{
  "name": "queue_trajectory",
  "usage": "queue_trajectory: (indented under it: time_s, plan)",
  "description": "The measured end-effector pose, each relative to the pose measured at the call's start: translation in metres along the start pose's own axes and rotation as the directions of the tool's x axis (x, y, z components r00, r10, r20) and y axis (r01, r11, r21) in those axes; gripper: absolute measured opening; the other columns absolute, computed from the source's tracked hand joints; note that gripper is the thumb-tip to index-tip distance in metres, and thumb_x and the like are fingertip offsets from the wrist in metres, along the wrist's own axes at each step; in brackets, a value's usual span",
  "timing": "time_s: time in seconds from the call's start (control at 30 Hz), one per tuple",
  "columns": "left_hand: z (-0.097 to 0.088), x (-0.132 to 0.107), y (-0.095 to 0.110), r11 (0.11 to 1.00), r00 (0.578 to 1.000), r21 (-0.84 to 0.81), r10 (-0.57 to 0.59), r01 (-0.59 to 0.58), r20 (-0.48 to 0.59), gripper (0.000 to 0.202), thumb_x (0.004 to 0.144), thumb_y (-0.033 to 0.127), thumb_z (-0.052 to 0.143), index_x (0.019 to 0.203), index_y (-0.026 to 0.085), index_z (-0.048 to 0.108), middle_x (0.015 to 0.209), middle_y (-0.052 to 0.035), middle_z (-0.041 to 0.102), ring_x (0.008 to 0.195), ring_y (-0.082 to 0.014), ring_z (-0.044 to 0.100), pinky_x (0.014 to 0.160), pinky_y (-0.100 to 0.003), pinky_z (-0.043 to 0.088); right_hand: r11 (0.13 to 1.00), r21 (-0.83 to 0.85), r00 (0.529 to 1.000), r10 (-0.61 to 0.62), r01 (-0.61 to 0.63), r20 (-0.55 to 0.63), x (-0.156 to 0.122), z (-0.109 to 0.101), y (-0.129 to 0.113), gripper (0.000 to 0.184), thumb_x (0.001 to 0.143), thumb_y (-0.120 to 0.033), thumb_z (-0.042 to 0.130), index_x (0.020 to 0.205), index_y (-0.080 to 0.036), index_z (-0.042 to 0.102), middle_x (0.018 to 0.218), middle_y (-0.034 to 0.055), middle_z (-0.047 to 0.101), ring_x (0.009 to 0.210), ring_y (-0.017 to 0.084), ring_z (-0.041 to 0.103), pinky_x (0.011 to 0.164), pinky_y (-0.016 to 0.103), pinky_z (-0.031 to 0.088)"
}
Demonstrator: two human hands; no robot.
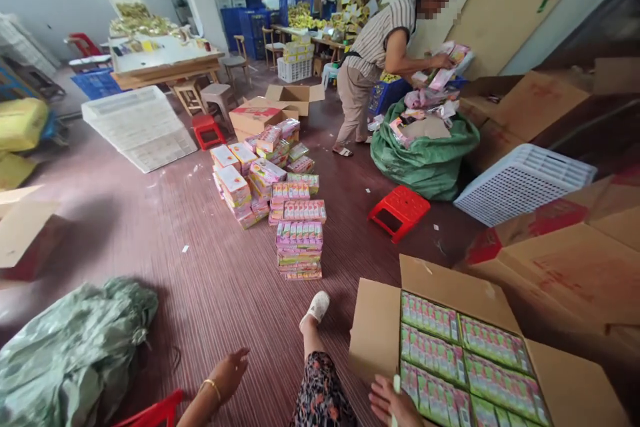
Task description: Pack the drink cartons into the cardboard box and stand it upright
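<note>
My left hand (229, 372) hovers low over the striped floor beside my outstretched leg (315, 347), fingers loosely curled and holding nothing that I can see. My right hand (395, 403) rests on the near edge of an open cardboard box (380, 327), fingers lying on the pink and green packets (460, 360) that fill it in rows. A stack of the same packets (299, 250) stands on the floor ahead of my foot, with more piles (260, 180) behind it.
A person in a striped top (380, 47) bends over a green sack (425, 157) of packets. A red stool (400, 210) and white basket (525, 183) stand near flattened cartons (565, 260) at right. A green sack (70, 347) lies at my left.
</note>
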State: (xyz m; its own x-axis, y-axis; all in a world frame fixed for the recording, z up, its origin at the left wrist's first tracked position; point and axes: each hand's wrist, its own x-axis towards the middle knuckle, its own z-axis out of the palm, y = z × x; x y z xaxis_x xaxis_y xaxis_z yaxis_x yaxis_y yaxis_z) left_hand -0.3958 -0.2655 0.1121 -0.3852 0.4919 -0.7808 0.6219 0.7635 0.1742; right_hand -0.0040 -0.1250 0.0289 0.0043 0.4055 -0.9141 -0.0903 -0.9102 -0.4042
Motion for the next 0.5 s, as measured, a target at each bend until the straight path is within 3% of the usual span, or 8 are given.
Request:
queue_trajectory:
  time_s: [0.17,0.27,0.37,0.5]
  plan:
    - [-0.053,0.057,0.071,0.99,0.997,0.14,-0.044,0.034,0.068,0.049,0.097,0.014,0.034,0.142,0.018,0.053,0.139,-0.0049,0.061,0.132,-0.0129,0.053,0.109,-0.02,0.038,0.982,0.172,0.991,0.066,-0.085,0.112,0.031,0.123,-0.086,0.06,0.032,-0.048,0.091,0.08,-0.023,0.063,0.073,0.0024,0.071,0.069,0.022,0.069,0.068,0.033,0.057]
    - [-0.085,0.093,0.111,0.986,0.991,0.164,-0.045,0.025,0.123,0.049,0.097,0.014,0.034,0.142,0.016,0.053,0.138,-0.0073,0.062,0.13,-0.0133,0.055,0.109,-0.02,0.038,0.976,0.179,0.979,0.089,-0.122,0.184,0.043,0.18,-0.136,0.057,0.043,-0.043,0.09,0.088,-0.021,0.063,0.081,0.0033,0.073,0.074,0.02,0.069,0.069,0.03,0.055]
    - [-0.114,0.121,0.149,0.985,0.988,0.171,-0.035,0.009,0.152,0.049,0.097,0.015,0.035,0.143,0.013,0.052,0.138,-0.0101,0.061,0.128,-0.0154,0.056,0.108,-0.022,0.039,0.976,0.167,0.979,0.108,-0.138,0.174,0.051,0.203,-0.166,0.063,0.045,-0.044,0.089,0.096,-0.018,0.063,0.091,0.008,0.072,0.074,0.019,0.068,0.068,0.03,0.055]
    - [-0.144,0.143,0.189,0.978,0.99,0.21,-0.008,-0.022,0.143,0.049,0.094,0.015,0.038,0.138,0.016,0.058,0.131,-0.0092,0.066,0.123,-0.0167,0.06,0.105,-0.023,0.041,0.97,0.208,0.991,0.117,-0.127,0.06,0.063,0.191,-0.182,0.075,0.029,-0.05,0.091,0.092,-0.018,0.063,0.082,0.0064,0.07,0.071,0.02,0.068,0.07,0.032,0.055]
